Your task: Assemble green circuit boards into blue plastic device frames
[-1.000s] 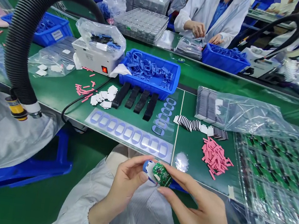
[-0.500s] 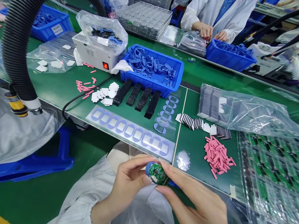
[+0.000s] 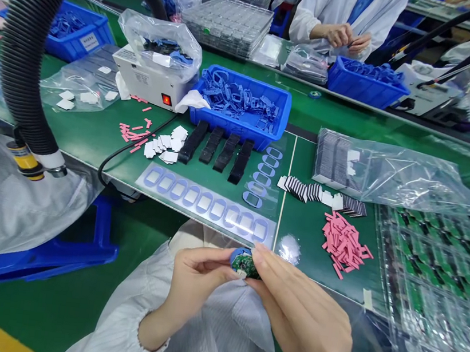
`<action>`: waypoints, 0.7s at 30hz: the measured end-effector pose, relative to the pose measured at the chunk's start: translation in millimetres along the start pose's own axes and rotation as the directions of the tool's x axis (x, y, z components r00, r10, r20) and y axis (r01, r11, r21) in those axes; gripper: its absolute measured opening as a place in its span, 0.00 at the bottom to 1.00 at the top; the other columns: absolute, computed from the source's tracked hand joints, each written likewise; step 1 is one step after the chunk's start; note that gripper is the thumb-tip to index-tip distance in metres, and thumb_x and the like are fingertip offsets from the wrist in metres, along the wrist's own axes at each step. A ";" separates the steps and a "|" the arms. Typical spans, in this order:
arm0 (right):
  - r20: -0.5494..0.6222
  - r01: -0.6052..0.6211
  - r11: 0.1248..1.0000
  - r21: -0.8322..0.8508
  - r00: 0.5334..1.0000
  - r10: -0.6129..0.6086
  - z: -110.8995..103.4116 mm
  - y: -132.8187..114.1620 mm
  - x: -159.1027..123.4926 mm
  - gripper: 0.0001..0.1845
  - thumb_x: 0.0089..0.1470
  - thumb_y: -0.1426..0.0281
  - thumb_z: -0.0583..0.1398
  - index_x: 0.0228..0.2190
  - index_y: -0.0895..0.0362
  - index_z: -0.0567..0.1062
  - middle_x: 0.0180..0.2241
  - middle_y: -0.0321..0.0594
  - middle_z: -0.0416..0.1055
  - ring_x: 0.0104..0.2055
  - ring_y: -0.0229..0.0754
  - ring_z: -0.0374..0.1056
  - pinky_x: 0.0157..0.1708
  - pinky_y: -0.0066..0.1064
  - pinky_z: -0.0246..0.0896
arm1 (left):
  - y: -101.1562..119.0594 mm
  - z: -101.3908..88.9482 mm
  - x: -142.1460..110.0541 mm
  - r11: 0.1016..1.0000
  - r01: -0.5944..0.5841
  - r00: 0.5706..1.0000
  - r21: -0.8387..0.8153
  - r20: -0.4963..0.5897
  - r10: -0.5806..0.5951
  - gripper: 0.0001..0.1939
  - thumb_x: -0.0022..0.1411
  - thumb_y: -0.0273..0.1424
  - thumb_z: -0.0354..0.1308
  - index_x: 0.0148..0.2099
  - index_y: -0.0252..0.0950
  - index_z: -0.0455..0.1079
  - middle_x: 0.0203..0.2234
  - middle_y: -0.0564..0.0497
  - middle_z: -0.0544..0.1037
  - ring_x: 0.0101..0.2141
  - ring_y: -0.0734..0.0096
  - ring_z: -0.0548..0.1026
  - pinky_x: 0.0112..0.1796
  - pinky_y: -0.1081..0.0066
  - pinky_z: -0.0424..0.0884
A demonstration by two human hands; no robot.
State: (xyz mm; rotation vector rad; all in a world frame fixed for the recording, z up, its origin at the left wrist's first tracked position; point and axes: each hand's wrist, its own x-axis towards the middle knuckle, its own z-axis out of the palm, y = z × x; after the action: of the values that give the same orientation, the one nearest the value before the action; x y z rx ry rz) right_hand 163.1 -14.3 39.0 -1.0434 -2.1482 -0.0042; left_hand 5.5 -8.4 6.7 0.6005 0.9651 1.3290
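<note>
Between my two hands, just off the table's front edge, is a small green circuit board (image 3: 244, 265) set against a blue plastic frame (image 3: 237, 253). My left hand (image 3: 198, 278) pinches the left end between thumb and fingers. From the right, my right hand (image 3: 303, 312) closes on the other end, fingers over the top and thumb beneath, hiding much of the board. Beyond the hands lies a clear strip of oval stickers (image 3: 204, 202) with pale rectangles in them. A small white glossy patch (image 3: 289, 248) is on the table right of the strip.
A blue bin (image 3: 240, 107) of blue frames stands mid-table, with black strips (image 3: 217, 147) before it. Pink strips (image 3: 344, 242) and trays of circuit boards (image 3: 434, 271) lie right. A black hose (image 3: 25, 44) arches at left. A co-worker's hands (image 3: 347, 38) are across the table.
My right hand's fingers have slid further over the board, covering more of it, and the board has tilted. The co-worker's hands have lifted from near the far bin and come together.
</note>
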 end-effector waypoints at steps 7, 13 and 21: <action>0.126 0.092 0.993 0.076 0.987 -0.101 2.5 3.4 -10.9 0.28 0.53 0.84 0.59 0.56 0.65 0.66 0.51 0.53 0.72 0.57 0.48 0.66 0.54 0.39 0.68 | 10.7 2.3 -0.5 0.998 0.038 0.999 0.054 0.024 -0.039 0.08 0.45 0.28 0.72 0.31 0.42 0.82 0.27 0.52 0.85 0.27 0.69 0.83 0.30 0.81 0.79; 0.081 -0.459 0.783 0.419 0.878 0.471 6.8 -1.8 -2.4 0.12 0.52 0.69 0.65 0.40 0.55 0.76 0.34 0.42 0.78 0.34 0.40 0.76 0.30 0.26 0.76 | 10.1 2.2 -6.0 0.972 -0.112 0.992 0.209 0.081 0.097 0.11 0.51 0.26 0.68 0.36 0.48 0.81 0.30 0.58 0.85 0.31 0.73 0.83 0.34 0.85 0.77; 0.353 -0.609 0.449 0.654 0.770 0.531 -2.9 0.1 7.5 0.11 0.48 0.74 0.67 0.35 0.49 0.80 0.32 0.35 0.81 0.30 0.37 0.78 0.30 0.19 0.74 | 14.2 -4.2 -8.5 0.779 -0.538 0.828 0.321 0.372 0.419 0.15 0.58 0.28 0.63 0.48 0.46 0.76 0.41 0.52 0.83 0.42 0.66 0.81 0.44 0.74 0.77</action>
State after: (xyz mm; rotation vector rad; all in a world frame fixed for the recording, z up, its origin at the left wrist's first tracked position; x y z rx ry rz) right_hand 162.0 -10.0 45.8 -1.1876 -1.4748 1.1929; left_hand -5.1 -14.7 18.4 1.4125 0.8881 1.4363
